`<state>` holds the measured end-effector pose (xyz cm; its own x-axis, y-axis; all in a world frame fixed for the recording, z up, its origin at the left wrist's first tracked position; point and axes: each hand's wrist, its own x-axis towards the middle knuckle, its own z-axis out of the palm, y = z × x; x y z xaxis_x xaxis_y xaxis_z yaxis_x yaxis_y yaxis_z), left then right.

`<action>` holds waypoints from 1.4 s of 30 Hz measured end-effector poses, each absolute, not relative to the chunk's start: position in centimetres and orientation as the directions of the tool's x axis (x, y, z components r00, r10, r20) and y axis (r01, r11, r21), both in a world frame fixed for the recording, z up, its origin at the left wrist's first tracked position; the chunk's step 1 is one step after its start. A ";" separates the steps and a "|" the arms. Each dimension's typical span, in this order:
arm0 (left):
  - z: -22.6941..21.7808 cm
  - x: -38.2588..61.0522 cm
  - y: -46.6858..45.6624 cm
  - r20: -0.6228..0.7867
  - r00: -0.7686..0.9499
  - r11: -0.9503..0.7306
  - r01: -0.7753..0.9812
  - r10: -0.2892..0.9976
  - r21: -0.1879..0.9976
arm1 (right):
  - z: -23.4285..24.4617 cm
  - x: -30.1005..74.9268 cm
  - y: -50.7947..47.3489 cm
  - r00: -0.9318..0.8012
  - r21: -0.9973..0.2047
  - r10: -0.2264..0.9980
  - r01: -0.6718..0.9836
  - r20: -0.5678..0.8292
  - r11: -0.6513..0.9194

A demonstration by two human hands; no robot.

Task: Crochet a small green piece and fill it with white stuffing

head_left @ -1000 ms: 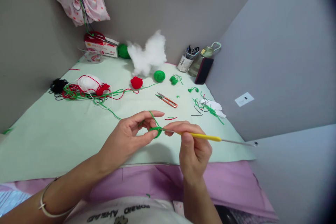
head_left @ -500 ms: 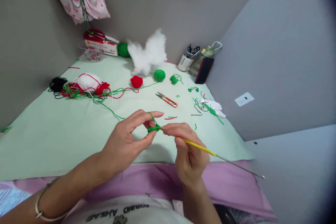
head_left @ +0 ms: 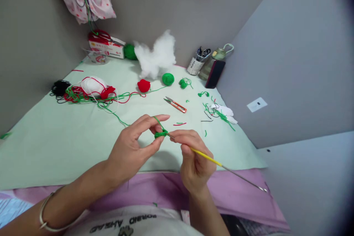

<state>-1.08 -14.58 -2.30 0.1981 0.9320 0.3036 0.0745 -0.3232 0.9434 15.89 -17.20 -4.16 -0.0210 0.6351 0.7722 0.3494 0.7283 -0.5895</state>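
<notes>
The working tip of the yellow-handled hook cannot be made out where it meets the green crochet piece, and the stitches are too small to count. The left hand covers a part of this piece, while the right hand hides some of the handle. Behind the phone, the bottle is partly concealed. White stuffing covers one side of the dark green ball. Small print on the box is unreadable. The upper edge cuts the dotted bag; the lower edge cuts the shirt.
</notes>
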 end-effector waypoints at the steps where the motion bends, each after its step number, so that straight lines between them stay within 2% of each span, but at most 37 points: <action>1: -2.2 -1.0 -14.6 0.304 0.197 -0.321 0.061 0.932 0.945 | -4.2 15.8 -17.2 -0.029 -0.570 0.622 0.369 0.782 0.734; 3: -2.1 -0.9 -14.8 0.254 0.188 -0.260 0.009 0.949 0.966 | -4.5 15.5 -17.1 -0.052 -0.485 0.561 0.440 0.826 0.755; 6: -1.9 -0.8 -15.0 0.079 0.204 -0.045 -0.163 0.976 0.986 | -5.9 14.9 -16.8 -0.081 -0.300 0.429 0.599 0.900 0.742; 8: -1.9 -0.8 -14.8 -0.061 0.284 0.150 -0.301 0.957 0.942 | -6.8 14.6 -16.5 -0.085 -0.193 0.338 0.681 0.937 0.707; 9: -1.9 -0.9 -14.7 -0.125 0.342 0.251 -0.356 0.931 0.900 | -7.0 14.5 -16.4 -0.076 -0.183 0.322 0.691 0.944 0.700; 10: -1.9 -1.0 -14.4 -0.176 0.399 0.341 -0.394 0.900 0.853 | -7.0 14.5 -16.3 -0.055 -0.211 0.332 0.673 0.942 0.709; 11: -1.9 -1.1 -14.2 -0.213 0.442 0.410 -0.418 0.872 0.811 | -6.8 14.6 -16.3 -0.015 -0.287 0.379 0.625 0.925 0.726; 13: -1.8 -1.3 -13.7 -0.237 0.480 0.464 -0.435 0.844 0.772 | -5.9 14.8 -16.3 0.097 -0.509 0.527 0.450 0.845 0.734; 14: -1.7 -1.4 -13.5 -0.229 0.480 0.456 -0.434 0.847 0.777 | -5.4 14.9 -16.3 0.163 -0.617 0.601 0.339 0.782 0.711; 16: -1.6 -1.6 -13.2 -0.193 0.480 0.418 -0.421 0.856 0.805 | -4.4 15.2 -16.4 0.250 -0.749 0.711 0.120 0.657 0.651; 18: -1.5 -1.6 -13.2 -0.151 0.493 0.383 -0.411 0.856 0.827 | -3.8 15.4 -16.5 0.280 -0.805 0.784 -0.057 0.554 0.590; 20: -1.4 -1.6 -13.2 -0.118 0.500 0.350 -0.401 0.858 0.846 | -3.7 15.4 -16.5 0.281 -0.825 0.825 -0.154 0.491 0.544; 23: -1.4 -1.4 -13.2 -0.054 0.462 0.236 -0.346 0.885 0.908 | -3.7 15.5 -16.8 0.294 -0.835 0.831 -0.153 0.472 0.529; 26: -1.6 -1.3 -13.2 0.122 0.311 -0.082 -0.138 0.942 0.987 | -3.6 15.4 -17.4 0.315 -0.840 0.815 -0.086 0.487 0.535; 28: -1.7 -1.3 -13.2 0.293 0.235 -0.313 0.051 0.927 0.948 | -3.6 15.5 -17.8 0.329 -0.841 0.799 -0.027 0.503 0.541; 29: -1.8 -1.3 -13.2 0.339 0.226 -0.371 0.114 0.913 0.922 | -3.6 15.5 -17.9 0.328 -0.844 0.800 -0.010 0.503 0.536; 30: -1.8 -1.3 -13.2 0.341 0.239 -0.380 0.142 0.909 0.914 | -3.6 15.6 -17.9 0.316 -0.851 0.809 -0.009 0.495 0.525; 32: -1.9 -1.3 -13.3 0.240 0.302 -0.283 0.108 0.923 0.953 | -3.8 15.6 -17.6 0.271 -0.866 0.840 -0.044 0.470 0.498; 35: -2.2 -1.2 -13.5 0.070 0.442 -0.048 -0.061 0.894 0.997 | -4.4 15.5 -16.7 0.212 -0.863 0.856 -0.091 0.471 0.497; 38: -2.5 -0.9 -13.8 0.015 0.494 0.112 -0.225 0.869 0.968 | -4.8 15.2 -16.1 0.218 -0.851 0.843 -0.082 0.493 0.519; 40: -2.6 -0.6 -13.9 -0.013 0.455 0.163 -0.293 0.890 0.942 | -4.9 15.1 -16.1 0.226 -0.845 0.827 -0.028 0.515 0.533; 42: -2.8 -0.3 -13.9 -0.041 0.393 0.188 -0.343 0.918 0.921 | -5.1 15.0 -16.3 0.200 -0.810 0.785 0.130 0.586 0.571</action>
